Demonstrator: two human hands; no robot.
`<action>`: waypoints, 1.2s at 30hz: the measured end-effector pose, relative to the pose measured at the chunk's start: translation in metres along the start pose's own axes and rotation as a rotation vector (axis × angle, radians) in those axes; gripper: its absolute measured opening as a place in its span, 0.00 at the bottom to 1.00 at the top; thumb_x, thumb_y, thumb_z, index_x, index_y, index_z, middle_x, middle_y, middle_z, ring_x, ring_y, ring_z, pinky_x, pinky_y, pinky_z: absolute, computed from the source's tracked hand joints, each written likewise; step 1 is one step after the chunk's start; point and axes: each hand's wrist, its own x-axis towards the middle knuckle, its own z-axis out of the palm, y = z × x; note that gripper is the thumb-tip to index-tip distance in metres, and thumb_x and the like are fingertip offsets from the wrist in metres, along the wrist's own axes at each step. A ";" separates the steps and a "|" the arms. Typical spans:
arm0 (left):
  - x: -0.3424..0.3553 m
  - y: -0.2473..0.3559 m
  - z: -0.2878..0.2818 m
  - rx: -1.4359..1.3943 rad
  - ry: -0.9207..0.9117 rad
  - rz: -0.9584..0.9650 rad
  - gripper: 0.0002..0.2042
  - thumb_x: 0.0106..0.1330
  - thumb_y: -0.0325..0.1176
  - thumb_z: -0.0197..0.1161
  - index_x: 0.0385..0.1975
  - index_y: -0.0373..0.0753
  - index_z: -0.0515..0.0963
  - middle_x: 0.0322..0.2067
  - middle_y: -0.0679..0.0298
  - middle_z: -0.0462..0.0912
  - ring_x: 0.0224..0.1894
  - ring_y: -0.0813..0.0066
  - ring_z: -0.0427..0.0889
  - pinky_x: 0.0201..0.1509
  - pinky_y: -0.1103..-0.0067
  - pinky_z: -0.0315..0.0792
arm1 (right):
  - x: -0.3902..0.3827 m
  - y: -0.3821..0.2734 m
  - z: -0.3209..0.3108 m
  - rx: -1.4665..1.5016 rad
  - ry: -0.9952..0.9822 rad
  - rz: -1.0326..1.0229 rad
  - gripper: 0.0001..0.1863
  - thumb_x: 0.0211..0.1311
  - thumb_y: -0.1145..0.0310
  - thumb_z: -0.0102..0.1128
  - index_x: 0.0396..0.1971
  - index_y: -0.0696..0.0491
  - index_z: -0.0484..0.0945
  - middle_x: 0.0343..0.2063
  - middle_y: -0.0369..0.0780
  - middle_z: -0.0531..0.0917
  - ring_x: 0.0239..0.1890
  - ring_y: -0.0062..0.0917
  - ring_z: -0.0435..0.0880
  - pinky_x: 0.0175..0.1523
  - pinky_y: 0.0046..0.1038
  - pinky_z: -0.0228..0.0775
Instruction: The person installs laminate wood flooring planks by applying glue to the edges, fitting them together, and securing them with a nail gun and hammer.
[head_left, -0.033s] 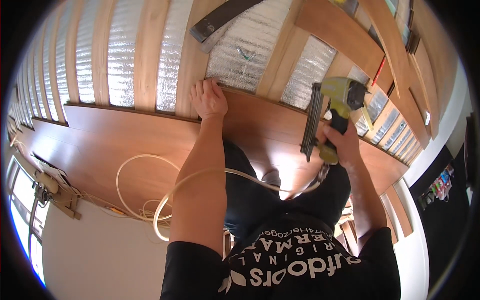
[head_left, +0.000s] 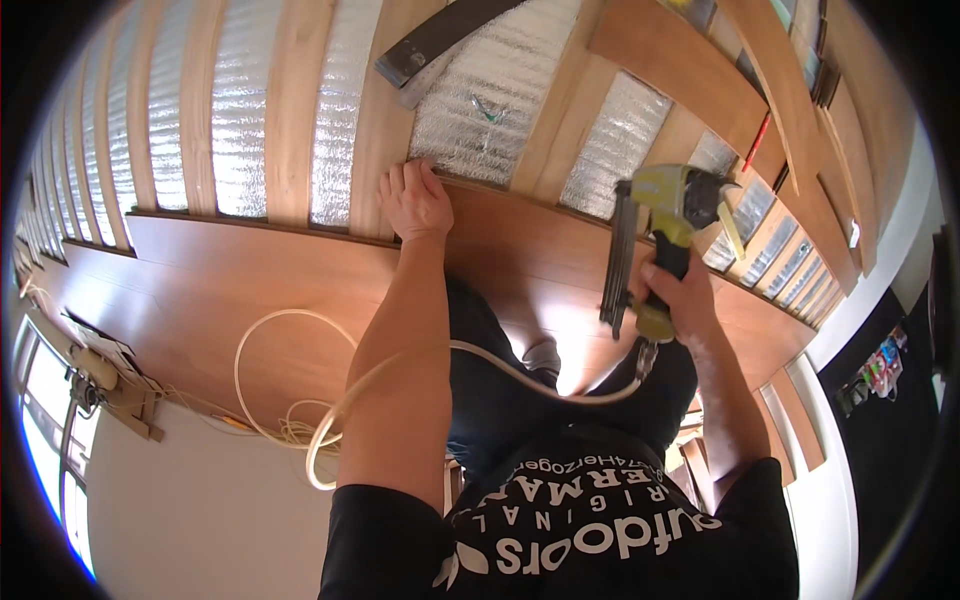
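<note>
My right hand point(head_left: 683, 292) is wrapped around the grip of a green and black pneumatic nail gun point(head_left: 668, 205). The tool is raised over the laid brown floorboards point(head_left: 530, 225), its long dark magazine toward the left. A pale air hose point(head_left: 500, 365) runs from the fitting at its base, across in front of my left forearm, and loops on the left. My left hand point(head_left: 415, 203) lies on the far edge of the boards where they meet a wooden batten point(head_left: 380, 120). Its fingers point away from me, partly bent, holding nothing.
Beyond the boards, pale battens point(head_left: 295, 110) alternate with silver foil sheet point(head_left: 485, 110). A dark strip point(head_left: 430, 45) lies across them. Loose brown planks point(head_left: 690, 85) and a red pencil-like stick point(head_left: 758, 140) lie at the far right. Coiled hose point(head_left: 300, 425) rests on the left.
My right hand and the nail gun have dropped slightly toward me, and the hose has sagged with them. My left hand stays in nearly the same place on the board edge.
</note>
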 end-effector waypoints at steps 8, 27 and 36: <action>-0.002 -0.004 0.001 0.007 -0.046 -0.033 0.08 0.72 0.35 0.54 0.38 0.50 0.83 0.36 0.65 0.80 0.40 0.57 0.76 0.47 0.64 0.67 | 0.000 0.033 0.096 0.628 -0.131 0.230 0.31 0.63 0.81 0.61 0.66 0.56 0.64 0.45 0.46 0.84 0.40 0.29 0.87 0.53 0.30 0.81; -0.001 -0.003 0.001 0.016 -0.040 0.008 0.10 0.74 0.34 0.51 0.34 0.44 0.81 0.35 0.61 0.81 0.39 0.54 0.76 0.45 0.63 0.69 | 0.022 0.015 0.106 0.415 -0.208 0.335 0.22 0.63 0.78 0.59 0.58 0.54 0.71 0.25 0.36 0.80 0.26 0.21 0.83 0.34 0.25 0.75; -0.001 -0.003 0.003 0.010 -0.010 0.021 0.11 0.73 0.33 0.51 0.34 0.43 0.81 0.34 0.60 0.82 0.38 0.52 0.76 0.44 0.62 0.70 | 0.024 0.025 0.078 0.408 -0.256 0.357 0.30 0.63 0.79 0.61 0.66 0.51 0.69 0.28 0.37 0.81 0.27 0.22 0.83 0.38 0.27 0.77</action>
